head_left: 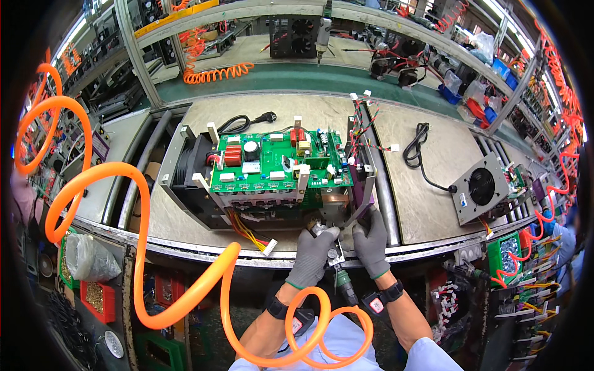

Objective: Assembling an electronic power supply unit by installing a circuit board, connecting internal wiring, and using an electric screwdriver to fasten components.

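With left grey-gloved hand (pixel 311 256), curling near shiny metal bits (pixel 318 229); with right grey-gloved hand (pixel 372 245), placed at purple metal panel (pixel 360 185), perhaps for steadying — cannot tell either grip. Just ahead of both: one black-and-grey metal chassis (pixel 195 201), green circuit board (pixel 272 166) upward, likely for access. Between hands — one green-bodied power driver (pixel 345 285). Farther ahead: two black power cables (pixel 266 117).

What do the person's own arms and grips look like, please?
The left grip and right grip wear grey, green-edged gloves. Black wristbands carry dark modules with red-and-white labels. Light-blue sleeves leave the forearms bare.
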A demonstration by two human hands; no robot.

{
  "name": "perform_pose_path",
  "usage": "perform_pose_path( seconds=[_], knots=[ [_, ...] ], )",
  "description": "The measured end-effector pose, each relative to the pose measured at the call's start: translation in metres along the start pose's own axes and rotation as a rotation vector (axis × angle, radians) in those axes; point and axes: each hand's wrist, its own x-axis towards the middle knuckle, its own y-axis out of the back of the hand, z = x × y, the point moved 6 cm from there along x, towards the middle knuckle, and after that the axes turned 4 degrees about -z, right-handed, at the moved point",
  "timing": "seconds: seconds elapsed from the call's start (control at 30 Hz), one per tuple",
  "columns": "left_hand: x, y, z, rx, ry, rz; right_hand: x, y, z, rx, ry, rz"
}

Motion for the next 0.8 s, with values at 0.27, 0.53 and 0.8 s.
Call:
perform_pose_path(
  seconds=[0.27, 0.53, 0.8],
  knots=[
    [0.01, 0.008, -0.002, 0.075, 0.08, 0.029, 0.002, -0.005, -0.006, -0.074, 0.008, -0.084],
    [0.006, 0.005, 0.034, 0.097, 0.193, -0.113, 0.003, -0.016, -0.007, 0.052, 0.017, -0.079],
    [0.006, 0.006, 0.038, 0.097, 0.252, -0.15, 0.004, -0.014, -0.013, -0.006, -0.003, -0.077]
  ],
)
